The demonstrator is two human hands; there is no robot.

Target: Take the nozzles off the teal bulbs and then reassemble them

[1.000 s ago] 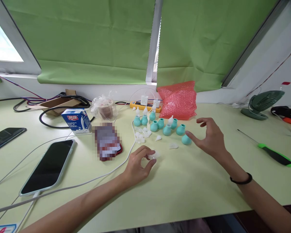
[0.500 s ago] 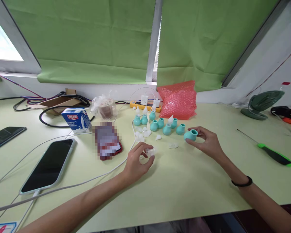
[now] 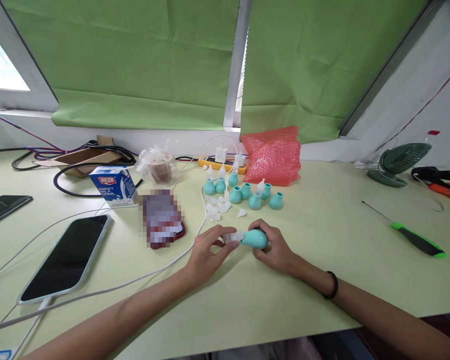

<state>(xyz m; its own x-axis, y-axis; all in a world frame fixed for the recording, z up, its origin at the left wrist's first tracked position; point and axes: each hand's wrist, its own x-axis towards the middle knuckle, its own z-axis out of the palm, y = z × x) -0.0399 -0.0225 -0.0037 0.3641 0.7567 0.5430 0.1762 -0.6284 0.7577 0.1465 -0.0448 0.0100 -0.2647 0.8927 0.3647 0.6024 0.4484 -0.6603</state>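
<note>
Between the thumb and fingers of my left hand (image 3: 210,251) is a clear plastic nozzle (image 3: 231,237). My right hand (image 3: 277,249) grips a teal squeeze bulb (image 3: 258,239) lying sideways, its mouth facing left. Nozzle and bulb mouth meet end to end; how far one sits inside the other I cannot tell. Beyond my hands stand several more teal bulbs (image 3: 276,200). Some carry a pointed translucent tip (image 3: 261,186), others have open mouths. Loose translucent pieces (image 3: 213,213) lie in front of them, with a single small tip (image 3: 242,213) just to their right.
To the left are a red-cased phone (image 3: 162,220), a charging phone (image 3: 65,260), a milk carton (image 3: 114,186) and a white cable (image 3: 135,280). A pink bubble-wrap bag (image 3: 272,156) and yellow power strip (image 3: 228,168) stand behind. A screwdriver (image 3: 416,240) and green fan (image 3: 401,162) are right.
My right hand has brought the teal bulb left and down, turning it on its side against the nozzle. My left hand keeps hold of the nozzle in nearly the same place.
</note>
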